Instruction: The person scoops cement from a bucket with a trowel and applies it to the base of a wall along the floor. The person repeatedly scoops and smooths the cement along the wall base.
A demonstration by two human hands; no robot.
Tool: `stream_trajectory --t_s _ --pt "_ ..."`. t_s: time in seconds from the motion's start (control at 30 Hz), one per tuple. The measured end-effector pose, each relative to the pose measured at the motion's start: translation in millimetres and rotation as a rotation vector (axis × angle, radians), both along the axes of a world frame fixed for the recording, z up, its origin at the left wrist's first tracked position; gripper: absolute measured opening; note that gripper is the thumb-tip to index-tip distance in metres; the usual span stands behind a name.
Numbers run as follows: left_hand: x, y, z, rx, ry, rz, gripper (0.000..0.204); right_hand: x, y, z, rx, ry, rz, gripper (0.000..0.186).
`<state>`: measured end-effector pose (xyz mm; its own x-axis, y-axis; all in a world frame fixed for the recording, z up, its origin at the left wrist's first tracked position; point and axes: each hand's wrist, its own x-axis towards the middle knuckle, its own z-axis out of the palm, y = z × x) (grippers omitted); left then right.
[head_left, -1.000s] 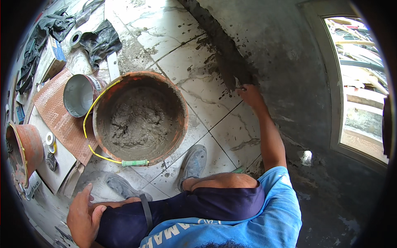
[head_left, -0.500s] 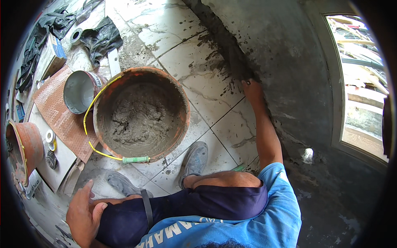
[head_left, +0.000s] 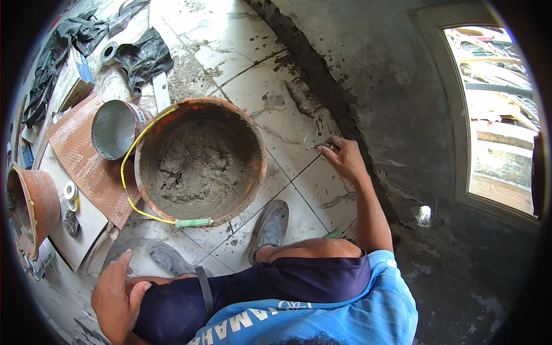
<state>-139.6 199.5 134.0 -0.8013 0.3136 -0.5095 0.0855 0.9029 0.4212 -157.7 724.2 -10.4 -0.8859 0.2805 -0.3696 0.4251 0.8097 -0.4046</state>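
My right hand (head_left: 343, 155) is closed on the handle of a small trowel (head_left: 310, 138), its mottled blade held over the white tiles (head_left: 307, 172) beside a dark band of wet mortar (head_left: 330, 86) along the wall's foot. My left hand (head_left: 117, 296) rests on my left knee, fingers apart, holding nothing. Between my feet and the mortar band stands a large orange bucket (head_left: 253, 155) with grey mortar (head_left: 195, 167) inside and a yellow, green-gripped handle lying outside its rim.
A smaller pail (head_left: 115, 129), bubble wrap (head_left: 77, 144), a tipped orange bucket (head_left: 46, 204), white tape roll (head_left: 70, 192), board (head_left: 80, 236) and black plastic sheets (head_left: 144, 57) lie leftward. A grey plastered wall (head_left: 397, 86) with a low window frame (head_left: 460, 161) stands to the right.
My right hand has left the mortar band, moving left and toward me with the trowel, whose blade now shows. A grey smear shows on the tile beside the band. My left hand has stayed put.
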Motion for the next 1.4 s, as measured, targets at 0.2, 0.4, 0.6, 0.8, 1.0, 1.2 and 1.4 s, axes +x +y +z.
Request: stream_trajectory --t_s 0.2,0.4,0.6,0.8,1.0,1.2,1.4 --pt "2 2 -4 0.020 0.025 -0.010 0.069 -64 67 -56 -0.191 -0.096 -0.171 0.027" --pt "8 -1 5 -0.004 0.039 -0.015 0.068 -35 88 -45 0.223 -0.027 -0.006 0.044" --pt "9 0 3 -0.011 0.049 -0.033 0.067 -46 93 -111 0.332 -0.165 0.050 0.045" --pt "6 7 2 -0.015 0.025 -0.011 0.064 -69 101 -137 0.286 -0.117 -0.057 0.040" --pt "9 2 5 -0.037 0.006 0.027 0.066 -86 28 -52 0.355 -0.148 0.019 0.039" --pt "1 22 19 -0.156 0.148 -0.094 0.063 -63 -62 95 0.467 -0.051 0.479 0.030" --pt "6 13 23 0.128 0.154 -0.319 0.065 -82 -157 81 0.676 0.060 0.923 0.011"
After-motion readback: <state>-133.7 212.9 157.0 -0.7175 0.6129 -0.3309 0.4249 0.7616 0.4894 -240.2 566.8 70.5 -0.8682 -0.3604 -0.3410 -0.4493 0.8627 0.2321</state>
